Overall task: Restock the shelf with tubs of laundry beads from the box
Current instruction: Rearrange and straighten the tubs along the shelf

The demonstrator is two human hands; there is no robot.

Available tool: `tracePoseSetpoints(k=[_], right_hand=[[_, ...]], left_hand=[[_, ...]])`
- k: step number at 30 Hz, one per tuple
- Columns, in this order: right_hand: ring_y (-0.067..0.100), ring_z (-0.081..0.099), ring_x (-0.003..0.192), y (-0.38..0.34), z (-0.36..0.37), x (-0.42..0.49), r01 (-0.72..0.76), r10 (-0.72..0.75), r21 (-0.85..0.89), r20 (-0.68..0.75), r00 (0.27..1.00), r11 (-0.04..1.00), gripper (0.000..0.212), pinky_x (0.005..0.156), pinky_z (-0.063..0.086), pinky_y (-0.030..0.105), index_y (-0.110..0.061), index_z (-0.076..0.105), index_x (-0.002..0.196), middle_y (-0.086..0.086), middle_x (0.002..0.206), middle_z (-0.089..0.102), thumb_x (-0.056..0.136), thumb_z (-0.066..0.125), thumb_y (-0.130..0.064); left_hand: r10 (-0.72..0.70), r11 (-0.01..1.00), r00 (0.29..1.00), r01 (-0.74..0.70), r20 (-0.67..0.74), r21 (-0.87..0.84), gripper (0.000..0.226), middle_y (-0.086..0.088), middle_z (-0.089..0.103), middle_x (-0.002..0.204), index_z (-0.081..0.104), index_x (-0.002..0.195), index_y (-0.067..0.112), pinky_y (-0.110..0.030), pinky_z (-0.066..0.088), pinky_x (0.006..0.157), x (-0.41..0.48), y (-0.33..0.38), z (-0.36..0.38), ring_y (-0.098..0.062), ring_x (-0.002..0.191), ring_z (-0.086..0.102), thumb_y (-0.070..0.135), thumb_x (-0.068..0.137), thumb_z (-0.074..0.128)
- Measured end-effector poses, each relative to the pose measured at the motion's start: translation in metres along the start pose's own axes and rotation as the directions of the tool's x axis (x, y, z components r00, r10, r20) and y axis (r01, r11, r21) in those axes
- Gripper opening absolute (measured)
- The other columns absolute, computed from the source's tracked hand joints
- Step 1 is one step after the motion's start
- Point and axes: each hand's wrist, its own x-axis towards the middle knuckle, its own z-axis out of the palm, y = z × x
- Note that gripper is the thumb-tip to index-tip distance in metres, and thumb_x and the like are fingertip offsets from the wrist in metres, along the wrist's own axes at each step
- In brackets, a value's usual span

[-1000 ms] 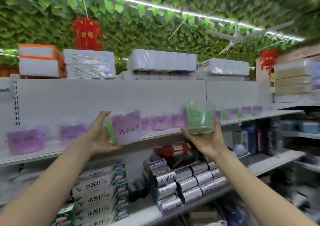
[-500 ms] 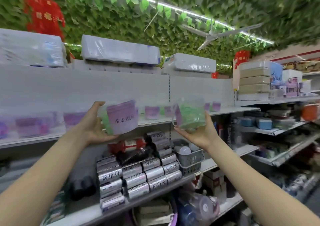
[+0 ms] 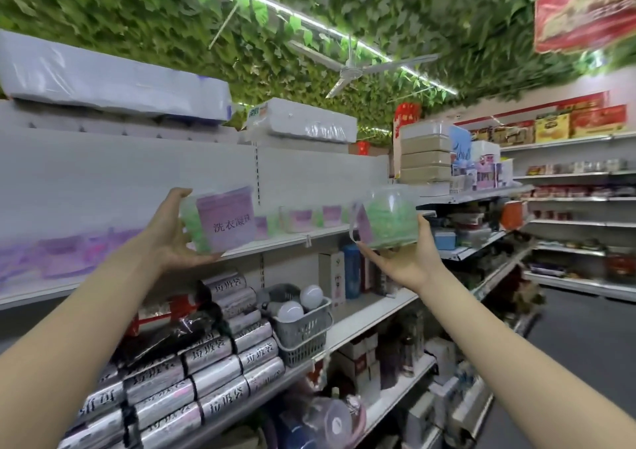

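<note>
- Left hand (image 3: 172,231) — fingers wrapped around a clear plastic tub with purple label (image 3: 220,221), tilted.
- Right hand (image 3: 404,259) cups a clear green-bead tub (image 3: 387,219) from beneath — white shelf (image 3: 330,233) just beyond.

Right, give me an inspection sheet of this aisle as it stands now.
Surface: white shelf at chest height, partly stocked.
Job's things: tub with purple label in left hand; tub of green beads on right hand; more tubs on shelf. Box not in view.
Clutter: silver rolls, grey basket of light bulbs on the shelf below.
Grippers: both hands closed on tubs, held off the shelf.
Cables: nothing seen.
Surroundings: leaf-covered ceiling, ceiling fan, paper packs on top, red banner.
</note>
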Motion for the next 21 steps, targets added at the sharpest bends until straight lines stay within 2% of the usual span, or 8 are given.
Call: tracePoseSetpoints(k=[3,6,9,11,14,17,19,21], right_hand=[[0.038,0.044,0.125,-0.020,-0.018,0.022,0.033,-0.033,-0.040,-0.011,0.999,0.999,0.059,0.073,0.058,0.048,-0.014,0.050,0.133,0.022,0.135,0.046,0.089,0.046,-0.052],[0.042,0.044,0.121,-0.039,-0.035,0.046,0.049,-0.050,-0.073,-0.021,0.999,0.996,0.054,0.061,0.059,0.044,-0.012,0.051,0.130,0.022,0.132,0.046,0.093,0.043,-0.050],[0.036,0.051,0.108,-0.054,-0.050,0.069,0.107,-0.112,-0.062,-0.078,0.991,0.992,0.044,0.060,0.058,0.049,-0.011,0.057,0.114,0.019,0.125,0.049,0.094,0.044,-0.047],[0.035,0.052,0.104,-0.063,-0.061,0.086,0.124,-0.130,-0.065,-0.104,0.986,0.990,0.041,0.058,0.058,0.050,-0.011,0.058,0.111,0.017,0.122,0.051,0.096,0.041,-0.046],[0.040,0.053,0.106,-0.072,-0.080,0.113,0.097,-0.095,0.016,-0.092,0.991,0.995,0.048,0.063,0.054,0.057,-0.009,0.057,0.118,0.021,0.131,0.050,0.097,0.038,-0.048],[0.043,0.051,0.108,-0.077,-0.099,0.135,0.112,-0.102,0.102,-0.099,0.990,0.988,0.063,0.062,0.051,0.059,-0.005,0.053,0.117,0.024,0.121,0.053,0.093,0.032,-0.060],[0.047,0.049,0.111,-0.084,-0.113,0.150,0.125,-0.116,0.097,-0.087,0.989,0.987,0.076,0.068,0.052,0.058,-0.007,0.051,0.122,0.023,0.122,0.052,0.081,0.041,-0.070],[0.048,0.045,0.119,-0.091,-0.123,0.161,0.136,-0.133,0.047,-0.054,0.990,0.990,0.093,0.069,0.057,0.053,-0.008,0.050,0.129,0.022,0.132,0.047,0.059,0.068,-0.065]], left_hand=[[-0.020,1.000,0.998,0.021,0.056,-0.009,0.034,-0.007,0.044,0.086,0.047,0.082,0.016,-0.044,0.055,0.049,0.042,-0.012,0.026,-0.024,0.077,0.051,0.050,0.085,0.046],[-0.032,0.999,0.994,0.032,0.102,-0.004,0.034,-0.007,0.045,0.085,0.048,0.082,0.016,-0.044,0.054,0.047,0.085,-0.022,0.053,-0.024,0.075,0.052,0.050,0.085,0.046],[-0.053,0.998,0.979,0.059,0.195,-0.026,0.033,-0.005,0.049,0.069,0.048,0.072,0.017,-0.038,0.053,0.050,0.123,-0.028,0.082,-0.023,0.061,0.054,0.047,0.085,0.046],[-0.060,0.997,0.971,0.071,0.232,-0.039,0.030,-0.004,0.047,0.073,0.048,0.073,0.018,-0.038,0.053,0.053,0.147,-0.033,0.100,-0.022,0.066,0.051,0.045,0.083,0.048],[-0.043,0.998,0.964,0.053,0.262,-0.031,0.027,-0.006,0.047,0.081,0.050,0.078,0.017,-0.040,0.053,0.058,0.180,-0.042,0.120,-0.023,0.073,0.051,0.044,0.082,0.049],[-0.059,0.997,0.961,0.071,0.269,-0.034,0.027,-0.006,0.048,0.082,0.051,0.079,0.017,-0.040,0.053,0.064,0.207,-0.050,0.137,-0.023,0.074,0.052,0.044,0.082,0.049],[-0.066,0.997,0.964,0.076,0.259,-0.029,0.026,-0.006,0.046,0.083,0.049,0.079,0.017,-0.037,0.048,0.076,0.224,-0.055,0.148,-0.022,0.075,0.050,0.044,0.081,0.049],[-0.063,0.997,0.963,0.075,0.261,-0.035,0.026,-0.005,0.045,0.081,0.047,0.077,0.018,-0.035,0.042,0.081,0.240,-0.060,0.160,-0.021,0.075,0.048,0.044,0.080,0.050]])
